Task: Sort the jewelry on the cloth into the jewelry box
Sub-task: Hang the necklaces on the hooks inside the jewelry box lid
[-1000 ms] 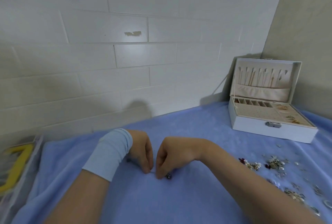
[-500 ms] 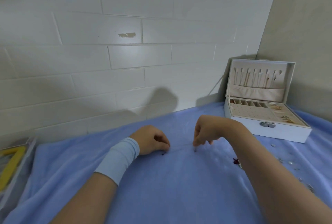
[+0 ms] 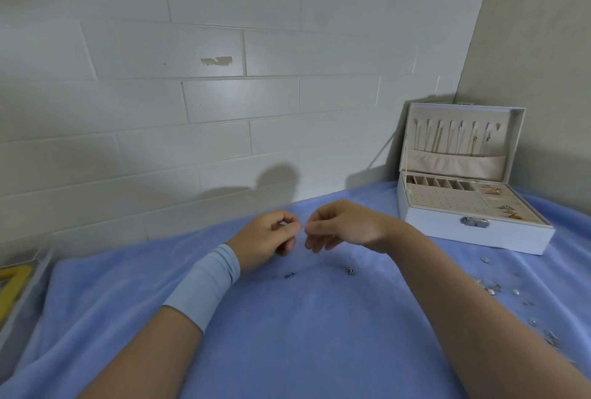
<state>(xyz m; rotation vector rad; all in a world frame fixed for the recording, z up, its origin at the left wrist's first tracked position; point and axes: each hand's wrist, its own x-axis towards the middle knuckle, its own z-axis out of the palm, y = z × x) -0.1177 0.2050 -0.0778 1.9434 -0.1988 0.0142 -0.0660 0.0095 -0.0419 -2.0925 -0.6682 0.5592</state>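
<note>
Both hands are held raised just above the blue cloth point(image 3: 287, 341) at the middle of the frame, their fingertips nearly touching. The left hand point(image 3: 265, 237) is curled, and a small silver piece point(image 3: 282, 223) is pinched between its thumb and forefinger. A pale blue wristband point(image 3: 208, 283) is worn on that wrist. The thumb and forefinger of the right hand point(image 3: 347, 227) are pressed together with the other fingers loosely bent; whether anything is held there cannot be told. Below the hands, a dark trinket point(image 3: 289, 276) and a silver charm point(image 3: 350, 270) are seen on the cloth, a little apart. Loose jewelry point(image 3: 492, 290) is scattered at the lower right. The white jewelry box point(image 3: 473, 232) is set open at the right against the wall, its lid upright; chains point(image 3: 454, 139) are hung inside the lid and gold pieces point(image 3: 511, 211) are laid in the right-hand compartments. A clear container point(image 3: 35, 290) with a yellow object point(image 3: 9, 280) is cut off at the left edge
</note>
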